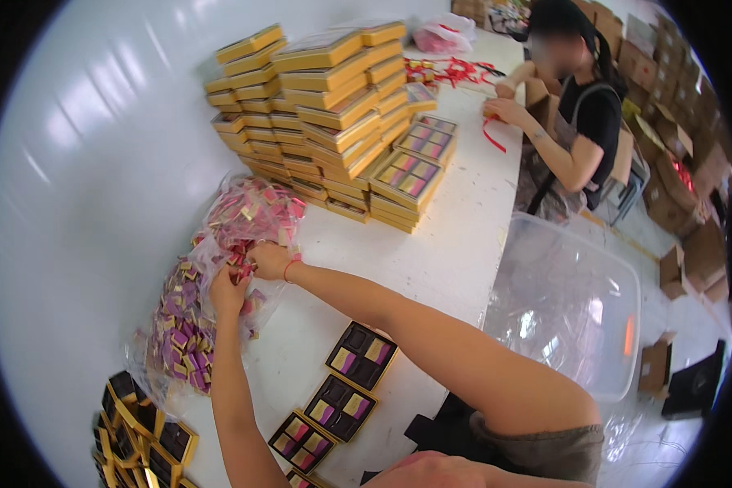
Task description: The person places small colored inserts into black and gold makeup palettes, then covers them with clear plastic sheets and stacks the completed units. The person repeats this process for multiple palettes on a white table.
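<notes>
Both my hands are together at a clear plastic bag [248, 207] of small pink-and-gold wrapped pieces, left of the table's middle. My left hand [228, 290] has its fingers closed at the bag's near side, against the pink pieces. Just right of it, my right hand [270, 260] is curled into the pile with its fingertips down; what either hand grips is hidden. Purple-and-gold wrapped pieces [189, 346] fill another bag beside my left wrist. Below my right forearm, gold-edged boxes with black inserts [362, 356] lie in a row, partly filled with pink, purple and gold pieces.
Tall stacks of gold boxes [325, 106] stand at the far side. Empty black-lined boxes [142, 435] are heaped at the lower left. A co-worker [581, 114] handles red ribbon [494, 134] at the far right. A clear plastic bin [565, 301] stands right of the table [455, 301].
</notes>
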